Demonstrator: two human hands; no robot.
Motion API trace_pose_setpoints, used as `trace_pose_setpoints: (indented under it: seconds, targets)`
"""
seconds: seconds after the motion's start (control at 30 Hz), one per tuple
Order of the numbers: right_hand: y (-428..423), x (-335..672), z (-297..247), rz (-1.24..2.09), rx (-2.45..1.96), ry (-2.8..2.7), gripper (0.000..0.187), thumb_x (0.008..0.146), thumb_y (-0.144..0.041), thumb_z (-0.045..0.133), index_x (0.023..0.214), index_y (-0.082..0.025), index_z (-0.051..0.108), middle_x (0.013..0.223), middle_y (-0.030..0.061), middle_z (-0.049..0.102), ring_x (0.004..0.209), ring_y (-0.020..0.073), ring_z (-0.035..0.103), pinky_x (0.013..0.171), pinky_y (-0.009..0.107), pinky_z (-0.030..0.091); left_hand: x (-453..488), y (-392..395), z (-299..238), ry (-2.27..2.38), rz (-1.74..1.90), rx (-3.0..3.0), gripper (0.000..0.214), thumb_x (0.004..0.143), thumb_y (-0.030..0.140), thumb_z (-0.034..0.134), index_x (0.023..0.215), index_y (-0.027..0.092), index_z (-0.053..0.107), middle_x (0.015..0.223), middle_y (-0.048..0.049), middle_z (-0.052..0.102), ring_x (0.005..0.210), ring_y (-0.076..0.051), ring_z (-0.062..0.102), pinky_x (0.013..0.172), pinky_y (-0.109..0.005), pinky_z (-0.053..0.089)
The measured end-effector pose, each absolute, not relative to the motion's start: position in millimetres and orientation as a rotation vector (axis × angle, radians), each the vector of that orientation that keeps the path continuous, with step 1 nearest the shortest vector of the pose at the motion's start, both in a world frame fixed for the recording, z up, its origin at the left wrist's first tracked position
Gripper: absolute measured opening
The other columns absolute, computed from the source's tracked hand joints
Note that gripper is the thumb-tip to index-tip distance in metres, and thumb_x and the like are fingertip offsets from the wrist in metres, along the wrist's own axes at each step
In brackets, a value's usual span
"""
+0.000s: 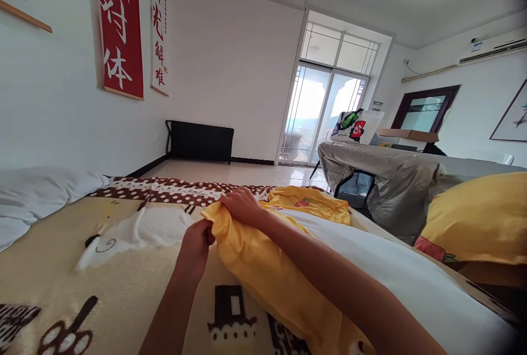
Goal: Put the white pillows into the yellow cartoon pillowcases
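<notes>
One left hand (196,248), one right hand (242,206) — both clutching yellow cloth (251,259), red scroll (120,31) (white characters "神附体") beyond

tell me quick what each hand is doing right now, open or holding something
Left hand: closed, pinching the edge of the yellow cloth.
Right hand: closed, gripping the same cloth.

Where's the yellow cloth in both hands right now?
In the head view, the yellow cloth is at lower centre, over the patterned blanket and just left of the white cushion.
</notes>
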State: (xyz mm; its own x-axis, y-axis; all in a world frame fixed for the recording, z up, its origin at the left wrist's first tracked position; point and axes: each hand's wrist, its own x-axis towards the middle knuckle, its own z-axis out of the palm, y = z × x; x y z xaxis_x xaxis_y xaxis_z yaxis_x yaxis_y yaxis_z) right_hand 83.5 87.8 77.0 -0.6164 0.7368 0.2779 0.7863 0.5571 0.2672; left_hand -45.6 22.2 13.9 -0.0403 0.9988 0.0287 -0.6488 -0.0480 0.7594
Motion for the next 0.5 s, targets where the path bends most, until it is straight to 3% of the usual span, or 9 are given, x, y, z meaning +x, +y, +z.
trace_pose_setpoints:
  seconds: [0.1,0.2,0.33,0.4,0.5]
  targets:
    - [87.1,93.0,72.5,-0.556,-1.392,-2.618,0.021,0.090,-0.016,0.042,0.092,-0.017,0.063,0.097,0.0101,0.068,0.097,0.0219,0.060,0.087,0.033,0.036,-49.4,24.1,16.2,0.654,1.487,0.568,0.011,0.072,0.010,0.050,0.065,0.017,0.055,0.055,0.0033,0.050,0.048,-0.009,0.043,0.046,-0.020,0.033]
    - [80.3,119.6,77.7,-0.531,-1.514,-2.479,0.021,0.091,-0.021,0.042,0.103,-0.019,0.059,0.106,0.0097,0.066,0.101,0.0212,0.058,0.085,0.032,0.037,-56.5,28.5,16.4,0.648,1.485,0.442,0.015,0.075,0.008,0.046,0.070,0.017,0.056,0.056,0.0029,0.055,0.045,-0.009,0.046,0.046,-0.019,0.036]
    - [53.9,177.9,85.3,-0.456,-1.716,-2.237,0.026,0.092,-0.034,0.040,0.108,-0.018,0.054,0.106,0.0098,0.064,0.088,0.0202,0.060,0.069,0.029,0.039,-70.4,40.5,7.6,0.647,1.481,0.326,0.015,0.078,0.010,0.045,0.078,0.016,0.059,0.058,-0.0002,0.060,0.047,-0.012,0.053,0.049,-0.021,0.042]
    - [34.6,209.1,82.9,-0.236,-1.876,-2.141,0.029,0.090,-0.042,0.042,0.097,-0.018,0.055,0.093,0.0088,0.066,0.073,0.0181,0.060,0.061,0.028,0.038,-77.3,46.8,0.9,0.656,1.469,0.274,0.022,0.079,0.011,0.043,0.091,0.014,0.061,0.066,-0.0041,0.065,0.057,-0.017,0.061,0.057,-0.026,0.050]
    - [1.8,243.6,70.0,0.542,-2.023,-2.090,0.039,0.086,-0.055,0.046,0.079,-0.018,0.054,0.071,0.0049,0.064,0.054,0.0134,0.056,0.054,0.027,0.038,-84.1,53.8,-8.4,0.671,1.464,0.204,0.031,0.081,0.012,0.039,0.104,0.012,0.060,0.073,-0.0078,0.068,0.066,-0.021,0.066,0.065,-0.034,0.054]
